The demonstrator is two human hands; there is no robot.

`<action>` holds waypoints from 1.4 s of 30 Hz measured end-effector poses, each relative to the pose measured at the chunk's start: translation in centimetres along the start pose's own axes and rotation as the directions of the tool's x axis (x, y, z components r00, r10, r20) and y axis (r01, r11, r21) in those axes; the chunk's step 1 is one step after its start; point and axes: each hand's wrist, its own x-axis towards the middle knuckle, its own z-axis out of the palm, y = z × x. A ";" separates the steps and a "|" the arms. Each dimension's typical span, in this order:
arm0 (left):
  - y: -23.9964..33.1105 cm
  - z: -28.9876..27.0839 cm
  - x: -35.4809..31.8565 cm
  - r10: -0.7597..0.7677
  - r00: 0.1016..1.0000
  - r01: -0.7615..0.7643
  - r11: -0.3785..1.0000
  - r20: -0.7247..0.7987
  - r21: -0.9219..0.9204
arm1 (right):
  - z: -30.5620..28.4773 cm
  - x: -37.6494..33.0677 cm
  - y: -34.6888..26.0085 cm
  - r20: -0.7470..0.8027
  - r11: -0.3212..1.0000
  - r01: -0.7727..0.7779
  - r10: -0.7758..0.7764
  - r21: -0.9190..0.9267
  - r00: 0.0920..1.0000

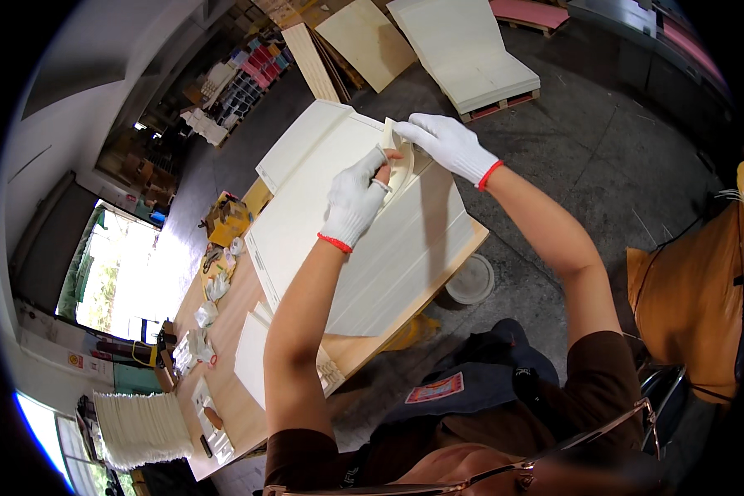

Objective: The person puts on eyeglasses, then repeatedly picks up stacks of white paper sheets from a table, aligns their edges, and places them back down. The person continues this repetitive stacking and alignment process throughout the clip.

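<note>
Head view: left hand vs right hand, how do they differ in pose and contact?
The left hand sits nearer the body, fingers curled around the folded cream sheet; the right hand reaches from farther out and lies flatter, pinching the sheet's top edge. The left forearm runs almost straight up the picture; the right crosses in diagonally. Both wear white knit gloves with red cuffs, above the white grooved panel.

The left hand (354,202) covers part of the folded sheet of sandpaper (401,161), so how far the sheet reaches under the glove cannot be told; the right hand (446,145) hides the sheet's upper edge; the small things (211,285) along the far side of the table (240,397) are too small to name; the person in orange (690,306) is cut off at the right rim.
</note>
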 end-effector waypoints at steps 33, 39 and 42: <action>-0.4 0.7 2.5 -0.051 0.998 0.061 0.914 -0.036 0.401 | -2.7 -1.5 0.6 0.227 0.865 0.164 -0.061 -0.474 0.972; 0.2 -0.1 2.1 -0.091 0.996 0.082 0.960 0.019 0.268 | -1.5 0.4 0.9 0.096 0.885 0.294 -0.279 -0.360 0.956; -0.6 -0.3 1.1 -0.006 0.999 -0.001 0.988 0.045 0.158 | -0.3 0.4 0.5 0.104 0.999 0.009 -0.005 -0.033 0.995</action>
